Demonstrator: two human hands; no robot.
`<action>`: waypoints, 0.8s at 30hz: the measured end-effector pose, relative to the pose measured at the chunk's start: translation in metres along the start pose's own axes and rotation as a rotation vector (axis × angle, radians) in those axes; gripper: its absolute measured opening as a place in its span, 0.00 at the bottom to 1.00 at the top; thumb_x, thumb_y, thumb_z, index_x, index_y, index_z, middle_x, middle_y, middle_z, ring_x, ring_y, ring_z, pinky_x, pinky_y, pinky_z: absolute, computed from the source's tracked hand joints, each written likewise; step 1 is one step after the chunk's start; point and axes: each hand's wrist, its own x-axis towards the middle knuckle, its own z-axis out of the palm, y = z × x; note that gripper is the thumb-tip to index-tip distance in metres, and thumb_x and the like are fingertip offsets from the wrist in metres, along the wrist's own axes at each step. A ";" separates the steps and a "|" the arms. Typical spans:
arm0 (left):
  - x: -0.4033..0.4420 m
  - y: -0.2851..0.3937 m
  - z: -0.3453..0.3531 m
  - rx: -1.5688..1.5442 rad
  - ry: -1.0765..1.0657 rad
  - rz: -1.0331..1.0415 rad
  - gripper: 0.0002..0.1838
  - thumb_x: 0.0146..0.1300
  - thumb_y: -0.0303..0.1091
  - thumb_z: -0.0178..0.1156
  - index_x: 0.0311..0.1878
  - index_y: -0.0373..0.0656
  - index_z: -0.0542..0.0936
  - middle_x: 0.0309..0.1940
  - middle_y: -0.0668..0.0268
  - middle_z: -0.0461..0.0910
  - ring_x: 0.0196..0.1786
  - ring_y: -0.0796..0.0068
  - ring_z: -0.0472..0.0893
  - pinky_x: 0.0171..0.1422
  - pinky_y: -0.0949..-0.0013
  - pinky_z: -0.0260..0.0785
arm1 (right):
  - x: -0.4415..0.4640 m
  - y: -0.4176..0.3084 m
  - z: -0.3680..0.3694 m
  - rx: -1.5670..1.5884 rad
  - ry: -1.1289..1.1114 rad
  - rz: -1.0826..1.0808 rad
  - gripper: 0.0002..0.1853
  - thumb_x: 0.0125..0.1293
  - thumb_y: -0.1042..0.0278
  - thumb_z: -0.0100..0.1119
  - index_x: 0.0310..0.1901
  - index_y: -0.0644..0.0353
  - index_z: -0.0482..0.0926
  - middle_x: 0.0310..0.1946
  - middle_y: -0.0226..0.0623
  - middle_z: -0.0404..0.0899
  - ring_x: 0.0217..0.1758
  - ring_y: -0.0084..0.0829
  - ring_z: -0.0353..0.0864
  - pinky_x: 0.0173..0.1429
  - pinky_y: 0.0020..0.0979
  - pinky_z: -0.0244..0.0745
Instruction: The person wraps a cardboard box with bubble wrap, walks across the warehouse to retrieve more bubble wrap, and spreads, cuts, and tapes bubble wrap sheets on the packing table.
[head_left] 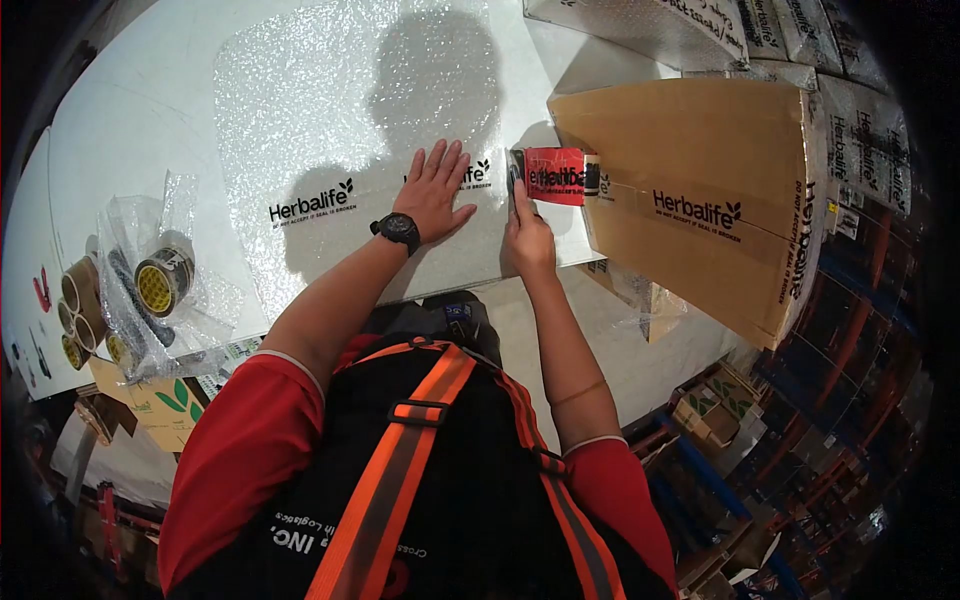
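Observation:
My left hand [434,197], with a black watch at the wrist, lies flat with fingers spread. It presses on a strip of clear printed tape [312,204] along the near part of a bubble wrap sheet [290,100]. To its right, my right hand [530,240] is closed around a red tape dispenser [555,176], which sits at the sheet's right side close to a large brown carton [690,190]. The dispenser's handle is mostly hidden by my fingers.
Bubble-wrapped boxes [860,140] stand behind the carton at right. On the white table's [110,130] left side are a tape roll [165,282] on crumpled plastic, several cardboard cores [82,290] and a red cutter [42,288]. Racking [850,330] and open cartons [715,405] lie beyond.

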 end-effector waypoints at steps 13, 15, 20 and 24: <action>0.001 0.001 0.000 0.028 0.002 0.001 0.42 0.57 0.56 0.52 0.69 0.42 0.54 0.71 0.58 0.47 0.74 0.58 0.44 0.75 0.51 0.34 | 0.004 0.005 0.002 -0.026 -0.050 -0.005 0.30 0.63 0.66 0.48 0.67 0.37 0.55 0.36 0.56 0.78 0.37 0.55 0.77 0.44 0.48 0.72; 0.001 0.001 0.001 0.032 0.011 0.005 0.42 0.57 0.56 0.52 0.69 0.42 0.54 0.71 0.58 0.47 0.74 0.58 0.44 0.75 0.51 0.34 | 0.004 0.008 0.000 -0.021 -0.053 -0.014 0.30 0.63 0.66 0.48 0.67 0.36 0.55 0.35 0.56 0.78 0.37 0.55 0.77 0.44 0.48 0.72; 0.001 0.001 0.001 0.051 -0.017 -0.003 0.42 0.57 0.57 0.51 0.69 0.43 0.53 0.72 0.58 0.47 0.74 0.58 0.44 0.75 0.51 0.33 | -0.003 0.017 0.004 0.004 0.002 -0.076 0.30 0.63 0.66 0.48 0.67 0.37 0.56 0.34 0.57 0.77 0.36 0.55 0.77 0.43 0.48 0.72; 0.000 0.001 0.000 0.061 -0.010 0.001 0.42 0.57 0.57 0.51 0.69 0.43 0.53 0.72 0.59 0.46 0.74 0.59 0.44 0.75 0.51 0.32 | -0.008 0.019 0.003 0.009 -0.057 -0.036 0.30 0.62 0.66 0.48 0.67 0.39 0.57 0.33 0.57 0.77 0.35 0.55 0.77 0.43 0.47 0.72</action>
